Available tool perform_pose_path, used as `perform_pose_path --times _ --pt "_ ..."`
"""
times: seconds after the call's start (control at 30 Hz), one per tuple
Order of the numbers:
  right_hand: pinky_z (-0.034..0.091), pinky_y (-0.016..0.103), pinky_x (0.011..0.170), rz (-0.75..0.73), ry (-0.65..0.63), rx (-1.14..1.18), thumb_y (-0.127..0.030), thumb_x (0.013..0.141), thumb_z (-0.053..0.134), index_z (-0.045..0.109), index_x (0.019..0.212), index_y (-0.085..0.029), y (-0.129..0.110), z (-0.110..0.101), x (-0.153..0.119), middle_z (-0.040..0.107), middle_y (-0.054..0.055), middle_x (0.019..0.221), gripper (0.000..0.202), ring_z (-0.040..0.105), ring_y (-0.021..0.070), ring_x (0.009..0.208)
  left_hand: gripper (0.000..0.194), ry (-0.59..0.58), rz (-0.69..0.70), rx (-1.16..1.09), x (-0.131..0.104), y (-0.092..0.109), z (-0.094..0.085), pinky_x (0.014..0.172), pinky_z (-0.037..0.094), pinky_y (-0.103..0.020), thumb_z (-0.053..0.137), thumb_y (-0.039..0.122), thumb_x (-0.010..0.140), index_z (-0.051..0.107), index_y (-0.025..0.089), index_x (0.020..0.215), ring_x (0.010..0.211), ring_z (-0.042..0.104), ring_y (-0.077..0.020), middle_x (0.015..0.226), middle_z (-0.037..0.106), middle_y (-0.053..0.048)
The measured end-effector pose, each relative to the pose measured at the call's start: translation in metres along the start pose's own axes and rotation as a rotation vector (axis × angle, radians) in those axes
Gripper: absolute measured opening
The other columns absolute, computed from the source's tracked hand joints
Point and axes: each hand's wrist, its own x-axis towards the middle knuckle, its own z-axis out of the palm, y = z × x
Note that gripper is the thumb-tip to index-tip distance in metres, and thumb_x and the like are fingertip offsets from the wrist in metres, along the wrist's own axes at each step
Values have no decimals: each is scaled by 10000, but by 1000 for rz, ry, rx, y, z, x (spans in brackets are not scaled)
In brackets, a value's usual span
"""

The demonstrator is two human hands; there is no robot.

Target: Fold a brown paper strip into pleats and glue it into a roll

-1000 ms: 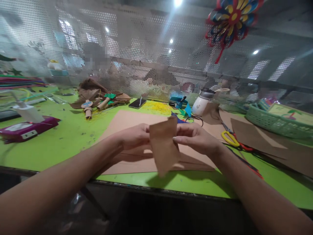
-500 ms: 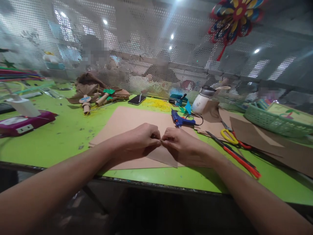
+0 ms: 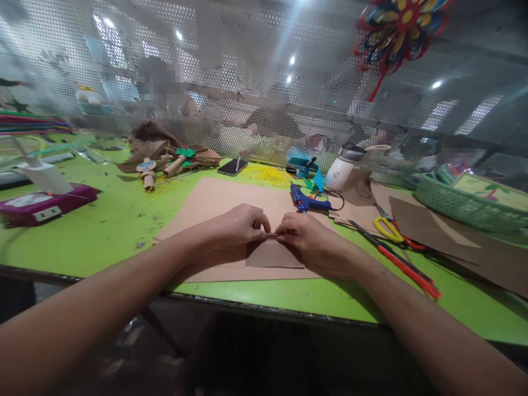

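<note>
A small piece of brown paper [image 3: 274,257] lies over larger light-brown sheets [image 3: 223,192] in front of me. Its far edge looks rolled or folded into a thin strip. My left hand [image 3: 241,224] pinches the left part of that edge between thumb and fingers. On the right part, my right hand [image 3: 303,236] pinches the same edge, its fingertips close to those of the left. Just beyond my right hand a blue glue gun [image 3: 307,201] rests on the sheets. The paper's sides are partly hidden under both hands.
Red-handled scissors [image 3: 406,267] and yellow-handled scissors [image 3: 388,228] lie at right, near brown paper and a green basket [image 3: 454,203]. A white bottle [image 3: 342,168], a phone [image 3: 233,166] and yellow shreds [image 3: 268,175] stand or lie behind. A purple power strip [image 3: 49,203] is at left.
My fingertips have moved slightly apart along the paper's far edge. More of the small brown paper now shows, lying straighter between my hands.
</note>
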Motion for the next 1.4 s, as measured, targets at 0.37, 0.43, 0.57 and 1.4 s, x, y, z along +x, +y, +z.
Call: perform_pose_path --times 0.37,0.43,0.57,1.4 --pt "389 244 683 -86 40 -130 -211 876 523 670 810 -131 6 11 4 584 58 814 180 516 133 740 195 76 114 150 0 12 4 583 351 -236 510 267 801 671 163 767 658 516 -134 731 594 -29" --pt "384 251 691 -106 28 -169 -214 882 508 673 807 -130 5 11 4 584 64 816 200 513 139 748 193 77 118 177 0 14 5 571 338 -238 508 272 804 656 163 745 649 508 -135 720 583 -28" --pt "378 256 690 -118 5 -224 -215 882 494 677 791 -131 1 8 3 582 71 819 221 505 142 740 196 121 152 211 -2 15 8 559 314 -240 477 260 822 603 166 705 635 482 -131 710 552 -23" --pt "331 252 628 -103 -153 -257 -127 772 552 625 879 -191 3 -10 -7 585 40 858 144 483 151 747 192 -17 81 85 -20 11 -2 628 357 -253 472 205 788 633 213 892 702 518 -150 831 603 -20"
